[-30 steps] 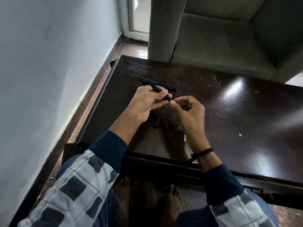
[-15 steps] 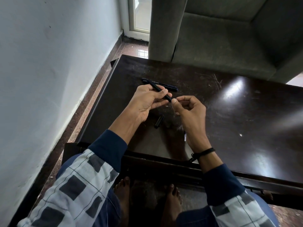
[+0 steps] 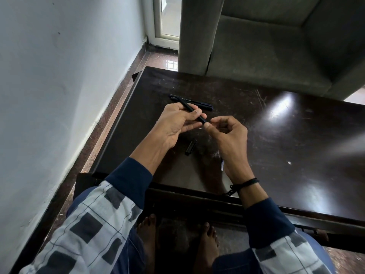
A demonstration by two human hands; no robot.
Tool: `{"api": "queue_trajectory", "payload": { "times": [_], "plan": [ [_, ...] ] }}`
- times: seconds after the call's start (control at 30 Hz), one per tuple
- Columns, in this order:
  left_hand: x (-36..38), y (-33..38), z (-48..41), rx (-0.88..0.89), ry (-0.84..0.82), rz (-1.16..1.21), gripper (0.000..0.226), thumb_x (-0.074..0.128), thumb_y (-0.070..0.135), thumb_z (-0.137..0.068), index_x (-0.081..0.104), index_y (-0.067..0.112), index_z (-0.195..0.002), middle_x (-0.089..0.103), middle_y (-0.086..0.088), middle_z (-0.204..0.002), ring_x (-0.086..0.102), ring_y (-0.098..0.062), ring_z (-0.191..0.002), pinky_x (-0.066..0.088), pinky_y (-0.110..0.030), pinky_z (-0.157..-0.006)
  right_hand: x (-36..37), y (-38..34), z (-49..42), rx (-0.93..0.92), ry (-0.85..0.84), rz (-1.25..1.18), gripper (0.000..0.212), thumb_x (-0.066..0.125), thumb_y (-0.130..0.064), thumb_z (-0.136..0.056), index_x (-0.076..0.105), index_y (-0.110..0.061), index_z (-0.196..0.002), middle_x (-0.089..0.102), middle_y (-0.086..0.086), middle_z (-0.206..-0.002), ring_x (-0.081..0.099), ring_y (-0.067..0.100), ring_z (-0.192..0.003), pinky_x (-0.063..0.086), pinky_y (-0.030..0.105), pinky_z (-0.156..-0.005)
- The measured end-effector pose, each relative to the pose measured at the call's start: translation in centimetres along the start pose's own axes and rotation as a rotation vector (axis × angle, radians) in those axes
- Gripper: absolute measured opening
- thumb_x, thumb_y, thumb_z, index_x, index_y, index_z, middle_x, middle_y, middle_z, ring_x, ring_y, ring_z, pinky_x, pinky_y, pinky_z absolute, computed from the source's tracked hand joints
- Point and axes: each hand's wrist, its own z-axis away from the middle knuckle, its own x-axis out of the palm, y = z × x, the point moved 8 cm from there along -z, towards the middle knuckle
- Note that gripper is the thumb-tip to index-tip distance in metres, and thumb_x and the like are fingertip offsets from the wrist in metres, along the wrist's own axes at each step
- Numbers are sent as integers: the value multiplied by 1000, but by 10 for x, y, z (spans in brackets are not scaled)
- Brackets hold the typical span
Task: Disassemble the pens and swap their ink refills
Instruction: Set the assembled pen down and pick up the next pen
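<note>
Your left hand (image 3: pixel 177 123) held a black pen barrel (image 3: pixel 192 110) in a thumb-and-finger grip, tilted, its lower end aimed at your right hand. Just beyond that grip a second pen (image 3: pixel 199 103) lay flat on the counter (image 3: pixel 276 145). A black cap (image 3: pixel 190 147) lay below, between both grips. Your right hand (image 3: pixel 229 135) curled thumb and forefinger just beside the barrel's end; whether that grip pinched anything, I could not tell. A thin pale refill (image 3: pixel 222 165) lay beside that wrist.
</note>
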Motion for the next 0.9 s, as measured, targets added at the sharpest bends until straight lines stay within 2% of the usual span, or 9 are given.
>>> {"api": "queue_trajectory", "payload": {
  "times": [0.13,0.2,0.3,0.4,0.53,0.73,0.9],
  "plan": [
    [0,1,2,4,-1,-12,12,67,0,-95,69,4,-106,79,-16,-98,78,-24,-97,63,-32,-79,0,3,-1,50,18,16,9,75,-37,-94,74,-28,-92,76,0,-92,72,26,-93,62,45,-85],
    [1,1,2,-1,1,-14,12,67,0,-95,69,4,-107,79,-16,-98,78,-23,-97,63,-32,-79,1,4,-1,63,9,28,10,72,-35,-96,75,-28,-89,76,2,-88,72,24,-87,61,42,-83],
    [1,1,3,-2,-1,-21,13,67,0,-95,69,4,-107,79,-15,-98,78,-22,-96,63,-31,-79,2,4,-1,63,-3,40,9,72,-24,-97,76,-25,-89,77,2,-86,70,14,-81,60,35,-80],
    [1,1,3,-3,-8,-24,14,66,-1,-95,68,3,-109,79,-16,-99,78,-22,-96,63,-31,-79,0,3,-2,43,-1,62,5,77,-20,-93,76,-24,-90,76,-1,-89,70,13,-84,59,33,-79],
    [1,1,3,-8,-11,-18,12,66,0,-96,68,5,-106,79,-15,-98,78,-23,-96,63,-29,-77,0,1,0,22,-13,35,11,82,-20,-88,75,-20,-96,75,-2,-93,69,11,-87,58,25,-80],
    [1,2,3,-1,-14,-15,14,66,-1,-96,68,4,-108,79,-13,-95,78,-22,-95,62,-28,-75,1,3,0,42,2,32,8,75,-34,-94,74,-28,-89,75,2,-89,66,15,-82,59,47,-82],
    [1,1,3,-1,-17,-30,11,67,0,-96,68,7,-104,79,-13,-95,78,-21,-96,63,-28,-77,3,2,0,47,-22,61,8,73,-24,-96,74,-26,-88,74,3,-88,65,14,-80,60,44,-83]
  ]
}}
